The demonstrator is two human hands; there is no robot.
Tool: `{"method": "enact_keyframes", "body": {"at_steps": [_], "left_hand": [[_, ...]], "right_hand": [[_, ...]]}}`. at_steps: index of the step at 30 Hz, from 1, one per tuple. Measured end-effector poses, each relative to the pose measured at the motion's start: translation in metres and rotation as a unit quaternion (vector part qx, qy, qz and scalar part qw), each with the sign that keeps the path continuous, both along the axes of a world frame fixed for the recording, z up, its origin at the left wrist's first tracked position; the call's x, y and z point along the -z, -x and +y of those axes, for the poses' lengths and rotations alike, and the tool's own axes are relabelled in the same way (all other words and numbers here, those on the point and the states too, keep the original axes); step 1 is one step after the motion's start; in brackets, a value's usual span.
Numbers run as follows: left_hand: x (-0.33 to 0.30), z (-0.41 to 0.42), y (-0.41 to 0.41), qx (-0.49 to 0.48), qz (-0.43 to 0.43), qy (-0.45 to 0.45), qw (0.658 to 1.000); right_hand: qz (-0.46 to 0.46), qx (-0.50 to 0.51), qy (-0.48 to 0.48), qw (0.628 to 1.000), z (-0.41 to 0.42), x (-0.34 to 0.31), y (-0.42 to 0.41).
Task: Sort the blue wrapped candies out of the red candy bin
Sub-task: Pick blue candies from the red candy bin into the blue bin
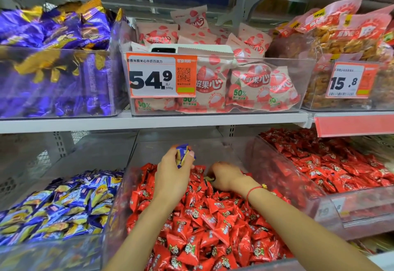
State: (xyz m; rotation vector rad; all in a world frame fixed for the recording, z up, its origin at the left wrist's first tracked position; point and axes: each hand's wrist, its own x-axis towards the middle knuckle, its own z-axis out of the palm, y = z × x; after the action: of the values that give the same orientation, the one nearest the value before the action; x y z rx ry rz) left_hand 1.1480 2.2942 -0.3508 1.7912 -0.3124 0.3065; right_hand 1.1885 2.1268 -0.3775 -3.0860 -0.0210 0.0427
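Observation:
A clear bin [119, 196] on the lower shelf is full of red wrapped candies [209, 223]. My left hand [172, 174] is raised above the back of that bin and grips a bunch of blue and yellow wrapped candies [183, 155]. My right hand [226, 178] reaches down into the red pile at the back, its fingers curled round a small yellowish wrapper [210, 178] that is mostly hidden.
To the left stands a bin of blue wrapped candies [59, 206]. Another bin of red candies [332, 164] sits on the right. The upper shelf [149, 121] holds purple packs, pink bags behind a 54.9 price tag [160, 76], and orange snack bags.

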Motion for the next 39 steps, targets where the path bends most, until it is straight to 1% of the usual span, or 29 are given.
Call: {"method": "enact_keyframes", "body": {"at_steps": [2, 5, 6, 8, 10, 13, 15, 16, 18, 20, 21, 23, 24, 25, 27, 28, 29, 31, 34, 37, 39], "left_hand": [[0.0, 0.0, 0.001, 0.001, 0.0, 0.006, 1.0], [-0.002, 0.0, 0.004, 0.004, -0.006, -0.001, 1.0], [-0.002, 0.0, 0.005, 0.005, -0.014, -0.015, 1.0], [-0.008, 0.001, 0.009, 0.004, -0.041, -0.082, 0.996], [-0.016, 0.004, 0.015, 0.011, -0.08, -0.167, 0.983], [-0.033, 0.016, 0.031, 0.024, -0.121, -0.271, 0.955], [-0.039, 0.031, 0.041, 0.01, -0.156, -0.319, 0.935], [-0.04, 0.039, 0.044, 0.002, -0.172, -0.329, 0.929], [-0.04, 0.055, 0.051, -0.011, -0.19, -0.317, 0.929], [-0.04, 0.07, 0.054, -0.023, -0.2, -0.292, 0.935], [-0.039, 0.077, 0.056, -0.028, -0.204, -0.281, 0.937], [-0.04, 0.09, 0.06, -0.035, -0.211, -0.261, 0.941], [-0.041, 0.097, 0.063, -0.037, -0.213, -0.252, 0.943], [-0.042, 0.104, 0.067, -0.04, -0.213, -0.244, 0.945], [-0.043, 0.117, 0.075, -0.045, -0.208, -0.227, 0.95], [-0.042, 0.124, 0.077, -0.049, -0.202, -0.222, 0.953], [-0.041, 0.13, 0.079, -0.056, -0.194, -0.219, 0.955], [-0.034, 0.143, 0.081, -0.072, -0.169, -0.21, 0.96], [-0.021, 0.164, 0.085, -0.082, -0.109, -0.172, 0.976], [-0.016, 0.185, 0.085, -0.136, -0.078, -0.135, 0.978], [-0.019, 0.2, 0.081, -0.177, -0.079, -0.122, 0.973]], "right_hand": [[-0.032, 0.001, -0.009, 0.999, 0.001, -0.002, 0.0], [0.001, 0.003, -0.127, 0.992, -0.006, -0.014, 0.006], [0.019, 0.004, -0.165, 0.986, -0.009, -0.017, 0.008], [0.041, 0.008, -0.218, 0.975, -0.014, -0.02, 0.012], [0.063, -0.001, -0.223, 0.973, -0.015, -0.024, 0.015], [0.12, -0.03, -0.197, 0.972, -0.01, -0.029, 0.016], [0.132, -0.05, -0.164, 0.976, -0.004, -0.026, 0.015], [0.116, -0.063, -0.146, 0.98, -0.001, -0.023, 0.014], [0.06, -0.076, -0.121, 0.988, 0.0, -0.02, 0.014], [0.028, -0.075, -0.125, 0.989, -0.005, -0.02, 0.017], [0.037, -0.073, -0.141, 0.987, -0.009, -0.023, 0.02], [0.056, -0.047, -0.224, 0.972, -0.017, -0.027, 0.028], [0.039, -0.032, -0.25, 0.967, -0.021, -0.029, 0.034], [0.012, -0.022, -0.274, 0.961, -0.024, -0.033, 0.04], [-0.068, -0.011, -0.289, 0.955, -0.026, -0.042, 0.053], [-0.106, -0.015, -0.304, 0.947, -0.024, -0.047, 0.061], [-0.138, -0.021, -0.343, 0.929, -0.017, -0.053, 0.073], [-0.183, -0.049, -0.42, 0.887, 0.009, -0.064, 0.1], [-0.205, -0.134, -0.467, 0.85, 0.066, -0.077, 0.136], [-0.219, -0.209, -0.465, 0.832, 0.128, -0.086, 0.143], [-0.258, -0.239, -0.412, 0.84, 0.167, -0.088, 0.13]]}}
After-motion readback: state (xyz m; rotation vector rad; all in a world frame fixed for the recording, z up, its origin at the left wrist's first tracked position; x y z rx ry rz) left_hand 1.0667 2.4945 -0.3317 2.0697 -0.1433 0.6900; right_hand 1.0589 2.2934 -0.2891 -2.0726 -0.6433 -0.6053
